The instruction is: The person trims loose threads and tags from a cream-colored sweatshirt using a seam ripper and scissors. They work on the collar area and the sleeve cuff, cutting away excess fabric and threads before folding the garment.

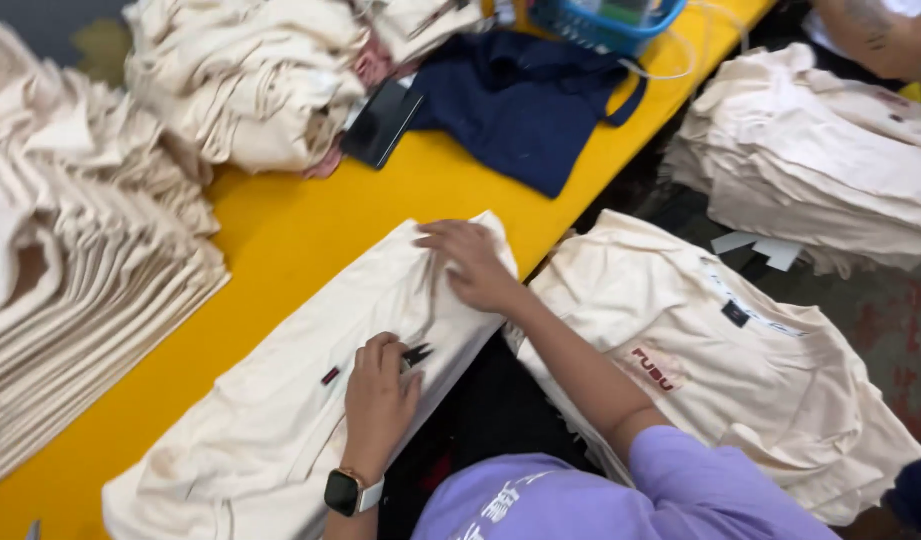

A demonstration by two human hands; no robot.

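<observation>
A cream garment [310,390] lies flat along the near edge of the yellow table [280,230]. My left hand [378,392], with a smartwatch on the wrist, is closed on a small dark tool [416,354], its tip against the cloth near a small red label [330,376]. My right hand [468,264] lies flat on the garment's far end, fingers spread, pressing it down. My purple sleeve [680,470] shows at the bottom.
A tall stack of folded cream garments [70,300] sits at the left, another heap [240,90] at the back. A dark phone [380,122], navy cloth [520,105] and a blue basket [600,20] lie beyond. More cream piles [720,360] [820,150] sit right; another person's arm [870,35] shows top right.
</observation>
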